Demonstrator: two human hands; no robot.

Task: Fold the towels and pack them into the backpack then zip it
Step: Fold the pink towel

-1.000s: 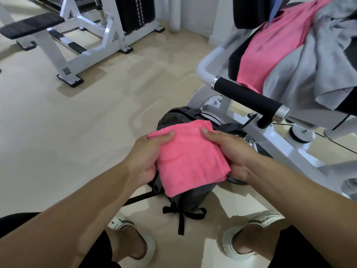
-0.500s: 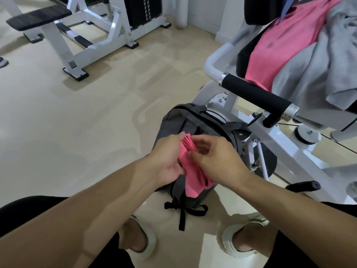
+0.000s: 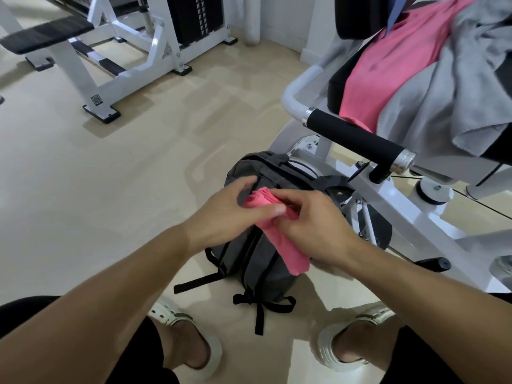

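A folded pink towel (image 3: 279, 234) was held between both hands above a dark grey backpack (image 3: 257, 261) standing on the floor (image 3: 110, 189). The left hand (image 3: 221, 217) was closed on the towel's upper end, with the thumb laid across the top of the folded layers and the fingers curled behind them at about 12 o'clock; one fingertip also touched the backpack's upper edge. The right hand (image 3: 313, 228) was closed on the towel from the 3 o'clock side, its fingers bent over the folded edge and its palm pressed against the cloth. The towel's lower end hung free toward 5 o'clock, just in front of the backpack's face. Whether the backpack's opening was unzipped could not be told, since it was hidden by the hands.

At 2 o'clock from the backpack, a second pink towel (image 3: 388, 67) and a grey towel (image 3: 454, 87) were draped over the seat of a white exercise machine (image 3: 388, 206), against which the backpack was leaning. At 11 o'clock, well apart, a white weight bench (image 3: 110, 51) was seen. White sandals (image 3: 352, 336) were worn on both feet, at 6 o'clock from the backpack.
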